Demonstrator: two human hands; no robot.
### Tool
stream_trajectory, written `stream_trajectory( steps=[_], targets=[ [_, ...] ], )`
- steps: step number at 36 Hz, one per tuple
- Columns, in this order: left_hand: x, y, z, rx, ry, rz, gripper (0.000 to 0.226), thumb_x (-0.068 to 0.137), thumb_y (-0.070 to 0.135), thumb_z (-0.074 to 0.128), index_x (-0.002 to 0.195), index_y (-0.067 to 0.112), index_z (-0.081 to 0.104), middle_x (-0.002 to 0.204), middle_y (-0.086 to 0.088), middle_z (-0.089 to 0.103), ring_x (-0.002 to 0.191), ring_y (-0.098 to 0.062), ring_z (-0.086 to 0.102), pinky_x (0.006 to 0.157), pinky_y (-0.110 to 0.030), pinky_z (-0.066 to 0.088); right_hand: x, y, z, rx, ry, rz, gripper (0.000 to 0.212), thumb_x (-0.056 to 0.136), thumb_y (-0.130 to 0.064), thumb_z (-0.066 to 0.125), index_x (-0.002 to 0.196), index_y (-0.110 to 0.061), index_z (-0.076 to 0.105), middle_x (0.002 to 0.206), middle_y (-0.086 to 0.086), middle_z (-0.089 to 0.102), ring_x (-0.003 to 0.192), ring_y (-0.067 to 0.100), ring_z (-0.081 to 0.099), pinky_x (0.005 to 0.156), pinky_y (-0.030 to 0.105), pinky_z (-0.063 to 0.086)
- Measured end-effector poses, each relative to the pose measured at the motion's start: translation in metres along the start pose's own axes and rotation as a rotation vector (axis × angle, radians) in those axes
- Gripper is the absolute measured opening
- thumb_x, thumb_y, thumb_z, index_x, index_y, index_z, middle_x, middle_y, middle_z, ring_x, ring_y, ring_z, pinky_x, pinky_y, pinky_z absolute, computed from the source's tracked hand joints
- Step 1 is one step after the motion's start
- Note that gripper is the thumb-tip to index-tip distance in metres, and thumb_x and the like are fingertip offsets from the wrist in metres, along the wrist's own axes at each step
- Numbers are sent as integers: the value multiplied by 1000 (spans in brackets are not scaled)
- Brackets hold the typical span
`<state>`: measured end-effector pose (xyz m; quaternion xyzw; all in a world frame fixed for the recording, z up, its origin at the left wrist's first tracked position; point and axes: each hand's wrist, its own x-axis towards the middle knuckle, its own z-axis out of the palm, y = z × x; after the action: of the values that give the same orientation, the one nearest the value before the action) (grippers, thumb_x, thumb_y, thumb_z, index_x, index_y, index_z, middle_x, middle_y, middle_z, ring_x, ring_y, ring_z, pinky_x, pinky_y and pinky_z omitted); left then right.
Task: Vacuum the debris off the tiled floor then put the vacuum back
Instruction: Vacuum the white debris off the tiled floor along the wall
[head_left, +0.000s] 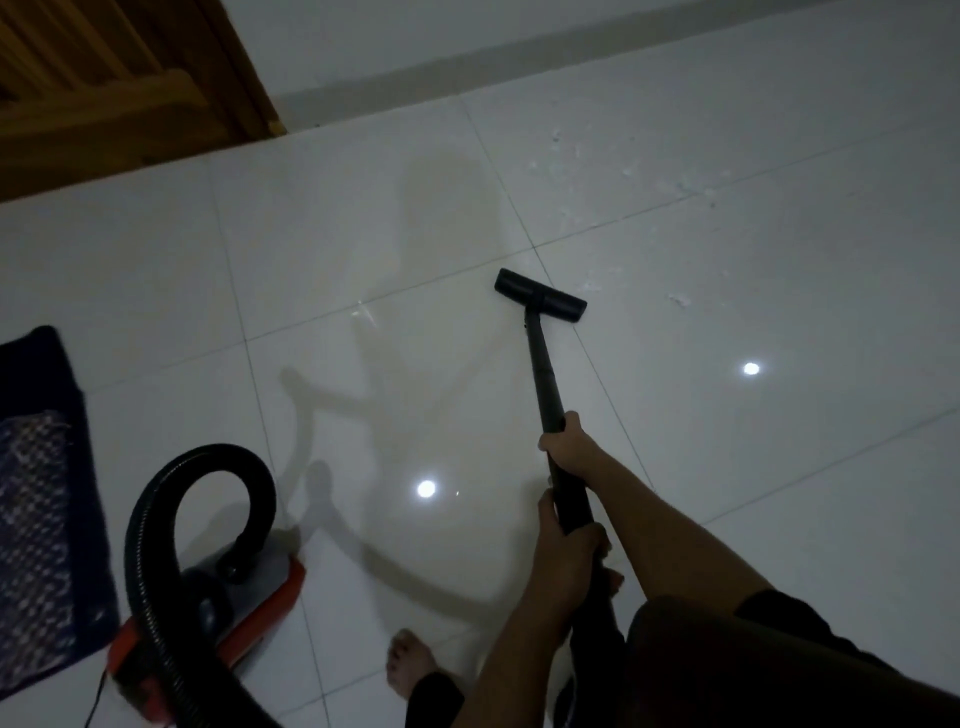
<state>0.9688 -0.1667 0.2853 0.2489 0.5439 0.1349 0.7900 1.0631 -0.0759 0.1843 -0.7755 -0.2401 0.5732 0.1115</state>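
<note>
Both hands clamp the wand (540, 374), right hand (563, 441) ahead of left hand (571, 540). Tiled floor (363, 234) beside them looks clean; canister (234, 587) sits to their left, floor head (540, 302) ahead, with debris (678, 300) beyond it uncollected: vacuuming unfinished, return pending.

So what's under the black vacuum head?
Only white floor tile shows around the vacuum head; whatever lies beneath it is covered. Scattered white debris lies on the tiles beyond it.
</note>
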Motion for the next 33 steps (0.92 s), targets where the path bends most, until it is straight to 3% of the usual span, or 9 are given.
stream_trajectory(
  steps=[11, 19, 26, 33],
  targets=[
    [21, 2, 40, -83, 48, 5, 52, 89, -1, 45, 122, 35, 30, 83, -14, 48, 52, -18, 46, 40, -20, 44, 12, 0, -36, -69, -42, -21, 62, 91, -8, 49, 145, -7, 17, 109, 14, 42, 95, 30, 49, 92, 46, 47],
    [32, 3, 65, -65, 84, 30, 62, 91, 0, 46, 141, 27, 22, 78, -13, 50, 46, -15, 49, 42, -22, 45, 14, 1, -61, -103, -75, -33, 63, 91, -10, 49, 145, -12, 16, 110, 13, 44, 96, 30, 50, 90, 45, 48],
    [46, 3, 82, -66, 111, 47, 60, 91, -2, 45, 141, 23, 25, 72, -12, 49, 39, -12, 48, 40, -22, 44, 23, 6, -79, -94, -102, -60, 63, 93, -11, 48, 146, -12, 14, 126, 19, 47, 97, 29, 50, 86, 39, 46],
    [59, 1, 101, -100, 131, 56, 58, 91, -2, 44, 141, 23, 26, 72, -12, 48, 39, -12, 47, 39, -22, 43, 31, 11, -97, -119, -118, -77, 62, 94, -11, 47, 146, -13, 14, 130, 19, 47, 104, 31, 51, 83, 36, 43]
  ],
)
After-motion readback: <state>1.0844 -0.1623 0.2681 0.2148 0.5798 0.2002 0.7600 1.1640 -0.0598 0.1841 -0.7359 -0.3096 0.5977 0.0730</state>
